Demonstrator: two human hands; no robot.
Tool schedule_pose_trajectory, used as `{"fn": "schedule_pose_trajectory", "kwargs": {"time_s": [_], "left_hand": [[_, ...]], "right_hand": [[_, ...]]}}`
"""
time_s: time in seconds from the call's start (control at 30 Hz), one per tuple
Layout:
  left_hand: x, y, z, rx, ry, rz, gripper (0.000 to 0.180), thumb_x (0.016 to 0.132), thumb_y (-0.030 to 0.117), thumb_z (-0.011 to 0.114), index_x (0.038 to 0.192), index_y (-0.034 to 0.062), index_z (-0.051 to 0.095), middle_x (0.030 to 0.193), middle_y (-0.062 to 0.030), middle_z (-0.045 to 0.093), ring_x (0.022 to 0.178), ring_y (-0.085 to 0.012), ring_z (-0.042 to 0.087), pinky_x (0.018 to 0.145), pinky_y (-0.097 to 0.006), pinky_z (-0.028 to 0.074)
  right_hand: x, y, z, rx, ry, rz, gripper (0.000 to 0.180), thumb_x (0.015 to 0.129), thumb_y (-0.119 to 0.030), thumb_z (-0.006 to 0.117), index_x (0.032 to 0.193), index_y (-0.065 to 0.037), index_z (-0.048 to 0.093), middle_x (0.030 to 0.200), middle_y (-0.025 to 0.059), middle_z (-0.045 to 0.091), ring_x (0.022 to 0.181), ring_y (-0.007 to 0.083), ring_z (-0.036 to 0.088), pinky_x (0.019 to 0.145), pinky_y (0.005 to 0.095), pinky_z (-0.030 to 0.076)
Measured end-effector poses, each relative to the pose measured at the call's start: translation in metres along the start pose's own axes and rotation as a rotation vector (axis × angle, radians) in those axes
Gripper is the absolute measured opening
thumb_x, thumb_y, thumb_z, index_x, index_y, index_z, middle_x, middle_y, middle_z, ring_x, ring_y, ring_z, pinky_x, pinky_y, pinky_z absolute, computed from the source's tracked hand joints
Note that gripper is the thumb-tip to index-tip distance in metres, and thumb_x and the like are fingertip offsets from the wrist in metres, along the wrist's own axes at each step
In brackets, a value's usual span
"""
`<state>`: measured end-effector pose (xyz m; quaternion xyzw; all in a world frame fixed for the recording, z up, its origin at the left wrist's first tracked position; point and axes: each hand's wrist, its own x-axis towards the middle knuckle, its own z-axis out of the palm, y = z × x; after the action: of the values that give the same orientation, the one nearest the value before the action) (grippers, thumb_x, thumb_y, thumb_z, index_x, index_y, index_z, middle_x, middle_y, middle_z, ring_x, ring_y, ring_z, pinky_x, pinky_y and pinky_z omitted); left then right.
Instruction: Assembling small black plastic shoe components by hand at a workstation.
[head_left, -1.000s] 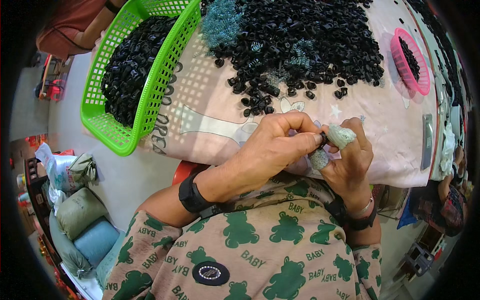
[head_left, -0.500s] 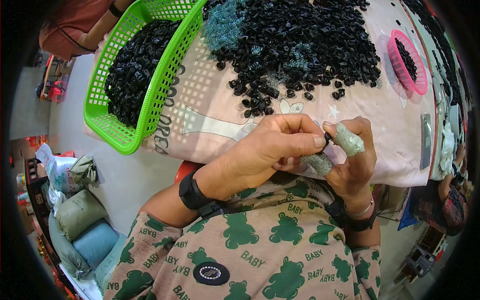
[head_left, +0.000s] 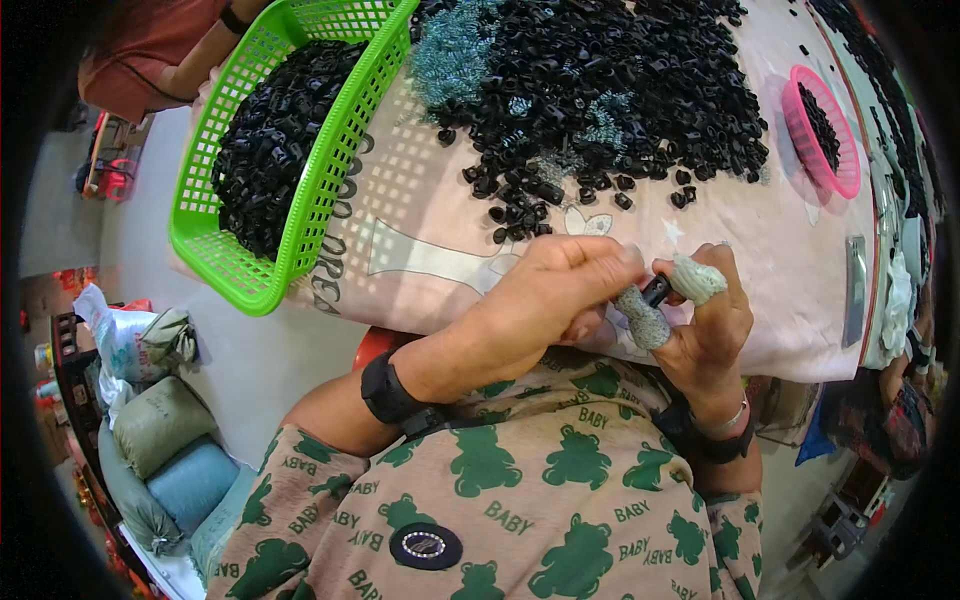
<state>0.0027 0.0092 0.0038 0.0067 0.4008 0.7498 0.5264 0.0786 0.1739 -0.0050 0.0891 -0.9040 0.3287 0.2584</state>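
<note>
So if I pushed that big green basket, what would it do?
The green basket would probably feel heavy to push, because many black pieces are heaped inside. Its walls, full of holes, may bend a little. It seems close to the edge of the table, so pushing that way might tip it.

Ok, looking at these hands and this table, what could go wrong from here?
The small black piece sits between the right hand's wrapped thumb and finger; it might slip from that grip.

The green basket stands near the table's left edge; a bump could spill its contents.

Blue coils lie against the black pile; they may tangle or get lost.
</note>
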Motion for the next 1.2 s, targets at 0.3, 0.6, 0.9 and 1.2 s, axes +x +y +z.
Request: {"fn": "schedule_pose_trajectory", "kwargs": {"time_s": [0.3,0.6,0.9,1.2], "left_hand": [[-0.004,0.003,-0.002,0.164,0.069,0.066,0.008,0.088,0.013,0.061,0.090,0.0056,0.061,0.069,0.0049,0.053,0.051,-0.0011,0.040,0.044,-0.017,0.028],[-0.046,0.089,-0.051,-0.382,-0.012,0.824,0.040,0.096,0.037,0.045,0.105,-0.0002,0.055,0.081,-0.0029,0.052,0.052,-0.0063,0.034,0.042,-0.021,0.026],[-0.004,0.014,-0.015,-0.007,0.067,0.308,0.021,0.095,0.025,0.052,0.094,0.0051,0.059,0.072,0.0023,0.051,0.053,-0.0031,0.037,0.044,-0.017,0.027],[0.010,0.005,0.006,0.351,-0.030,0.041,0.017,0.091,0.019,0.060,0.093,0.0025,0.060,0.073,0.0046,0.053,0.055,0.0008,0.038,0.046,-0.016,0.028]], "right_hand": [[0.002,-0.001,-0.002,0.070,-0.068,0.070,0.045,0.069,-0.012,0.078,0.109,-0.001,0.061,0.082,0.0082,0.058,0.066,0.0186,0.060,0.055,0.0258,0.047],[-0.001,0.008,-0.018,0.002,0.043,0.112,0.029,0.075,-0.002,0.073,0.102,-0.001,0.065,0.079,0.0075,0.059,0.065,0.0162,0.061,0.055,0.0251,0.047],[-0.006,0.055,-0.078,0.033,0.467,0.556,0.014,0.087,-0.005,0.062,0.097,0.004,0.064,0.087,0.0068,0.065,0.076,0.0102,0.059,0.066,0.0233,0.048],[0.004,0.049,-0.057,-0.133,0.046,0.421,0.015,0.082,0.001,0.062,0.097,0.002,0.063,0.081,0.0129,0.059,0.071,0.0187,0.060,0.065,0.0280,0.048]]}}
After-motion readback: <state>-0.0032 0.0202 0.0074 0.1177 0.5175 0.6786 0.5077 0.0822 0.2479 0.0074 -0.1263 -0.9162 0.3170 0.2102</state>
